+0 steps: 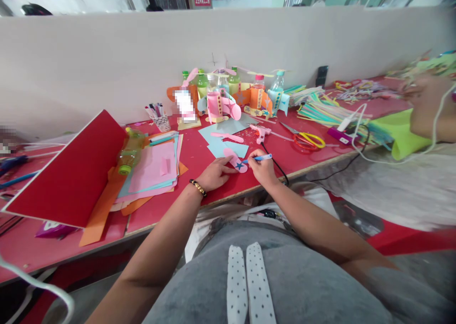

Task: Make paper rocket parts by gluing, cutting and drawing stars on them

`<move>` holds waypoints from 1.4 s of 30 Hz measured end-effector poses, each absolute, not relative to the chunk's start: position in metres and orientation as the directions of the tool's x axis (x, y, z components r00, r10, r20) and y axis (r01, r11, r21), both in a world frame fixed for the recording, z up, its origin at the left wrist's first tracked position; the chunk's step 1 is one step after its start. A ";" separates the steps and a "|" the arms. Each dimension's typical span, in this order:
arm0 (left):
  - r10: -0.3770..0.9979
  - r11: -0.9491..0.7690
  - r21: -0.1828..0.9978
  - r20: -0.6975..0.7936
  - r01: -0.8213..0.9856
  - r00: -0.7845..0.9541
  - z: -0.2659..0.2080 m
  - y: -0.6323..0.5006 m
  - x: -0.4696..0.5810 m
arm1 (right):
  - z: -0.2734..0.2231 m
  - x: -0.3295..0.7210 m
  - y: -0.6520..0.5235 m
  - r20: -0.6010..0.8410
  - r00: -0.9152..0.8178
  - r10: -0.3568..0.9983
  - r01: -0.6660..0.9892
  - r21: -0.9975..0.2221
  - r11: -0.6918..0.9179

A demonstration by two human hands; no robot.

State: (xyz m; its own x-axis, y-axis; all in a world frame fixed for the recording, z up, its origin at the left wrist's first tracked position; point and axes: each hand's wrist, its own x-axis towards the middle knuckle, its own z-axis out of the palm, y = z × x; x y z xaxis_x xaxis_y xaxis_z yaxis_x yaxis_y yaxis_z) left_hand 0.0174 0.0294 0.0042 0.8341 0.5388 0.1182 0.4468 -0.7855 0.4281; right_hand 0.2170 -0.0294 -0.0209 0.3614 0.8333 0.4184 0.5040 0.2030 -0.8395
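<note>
Near the table's front edge lies a pink paper strip [230, 155] with rounded ends, bearing a dark blue star [240, 166] at its near end. My left hand [214, 174], wearing a bead bracelet [198, 187], rests its outstretched fingers on the strip and the table beside it. A light blue marker pen [262, 157] is gripped in my right hand [262, 168], its tip at the star. Just beyond the strip are light blue paper sheets [233, 149] and a pink propeller-shaped piece [228, 137].
A pink glue gun [261, 132] and scissors [309, 139] lie right of the papers. Bottle airplanes [216, 103] stand along the wall. Coloured sheets [151, 167], a fallen bottle [129, 153] and a red board [71, 172] are left. Another person's arm [429, 108] reaches in at right.
</note>
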 end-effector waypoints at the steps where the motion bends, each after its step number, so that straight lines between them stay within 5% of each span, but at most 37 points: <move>1: 0.538 -0.786 0.429 0.121 0.445 0.834 0.004 0.029 0.017 | -0.021 0.217 -0.029 0.418 0.362 0.833 0.504 -0.840 0.202; 42: 0.539 -0.787 0.430 0.129 0.442 0.833 0.003 0.030 0.018 | -0.019 0.217 -0.031 0.413 0.383 0.826 0.480 -0.853 0.204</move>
State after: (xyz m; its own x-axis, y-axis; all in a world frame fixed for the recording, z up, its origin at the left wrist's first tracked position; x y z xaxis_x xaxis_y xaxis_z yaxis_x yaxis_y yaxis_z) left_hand 0.0176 0.0304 0.0032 0.8327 0.5386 0.1286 0.4424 -0.7868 0.4305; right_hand 0.2171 -0.0309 -0.0191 0.3827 0.8263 0.4133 0.4798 0.2045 -0.8532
